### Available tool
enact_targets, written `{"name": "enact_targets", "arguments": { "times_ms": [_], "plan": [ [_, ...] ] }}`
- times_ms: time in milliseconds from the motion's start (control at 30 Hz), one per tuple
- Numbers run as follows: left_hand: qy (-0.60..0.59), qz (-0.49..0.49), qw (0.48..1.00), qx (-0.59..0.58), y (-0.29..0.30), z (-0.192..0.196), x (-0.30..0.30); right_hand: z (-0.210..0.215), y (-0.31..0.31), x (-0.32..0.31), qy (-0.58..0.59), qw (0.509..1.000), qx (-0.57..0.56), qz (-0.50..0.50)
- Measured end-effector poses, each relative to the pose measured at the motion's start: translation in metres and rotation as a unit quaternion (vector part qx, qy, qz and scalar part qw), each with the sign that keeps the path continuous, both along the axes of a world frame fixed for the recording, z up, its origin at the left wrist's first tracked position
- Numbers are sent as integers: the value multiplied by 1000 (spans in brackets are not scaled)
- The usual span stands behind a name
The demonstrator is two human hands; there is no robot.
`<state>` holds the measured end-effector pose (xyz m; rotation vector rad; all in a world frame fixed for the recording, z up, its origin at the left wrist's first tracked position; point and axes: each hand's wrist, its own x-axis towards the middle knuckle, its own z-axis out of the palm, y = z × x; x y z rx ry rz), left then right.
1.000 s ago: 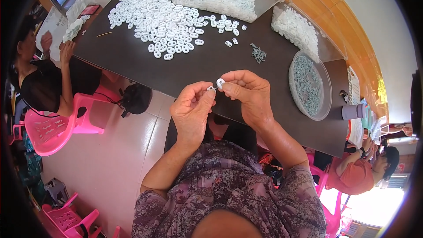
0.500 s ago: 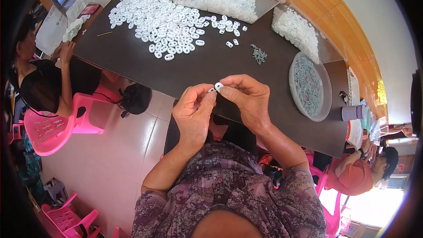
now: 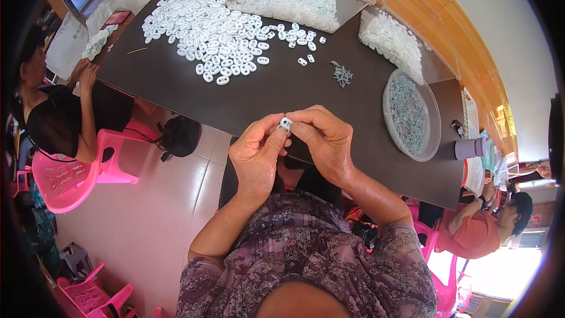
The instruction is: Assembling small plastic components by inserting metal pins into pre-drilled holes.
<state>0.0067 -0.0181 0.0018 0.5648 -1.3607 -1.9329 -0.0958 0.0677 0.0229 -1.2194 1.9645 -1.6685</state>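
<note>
Just off the table's near edge, my two hands meet at a small white plastic piece with holes. Thumb and fingers of my left hand pinch it from the left. From the other side my right hand grips it, its thumb pressed against the piece. My fingertips cover its lower part, so I cannot tell whether it is one part or two. Beyond my hands lies a big heap of white oval two-holed pieces, with a small cluster of smaller white pieces to its right.
On the dark table are a small pile of grey-green pins and a round tub full of them. Clear bins of white pieces stand behind. A grey cup is at right. People sit at left and right.
My hands have closed in slightly around the white piece, which has turned so that its holes show. The view has shifted a little.
</note>
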Motion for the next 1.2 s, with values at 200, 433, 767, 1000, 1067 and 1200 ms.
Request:
{"name": "enact_targets", "arguments": {
  "times_ms": [200, 433, 767, 1000, 1067, 1200],
  "plan": [
    [20, 7, 999, 24, 2, -1, -3, -3, 1, -1, 74, 997, -2, -4],
    [37, -8, 998, 57, -1, 0, -4, 1, 0, 6, 135, 991, -1, -26],
    [47, -20, 995, 85, -1, -1, -2, -3, 1, 4, 186, 982, -17, -22],
    [72, -11, 994, 81, 5, 6, -4, -3, 1, 7, 213, 975, -44, -41],
    [77, -14, 994, 72, 5, 2, -3, -3, 1, 9, 213, 975, -50, -46],
    [85, -2, 996, 35, 7, -4, -3, -5, 1, 11, 228, 970, -70, -55]
  ]
}}
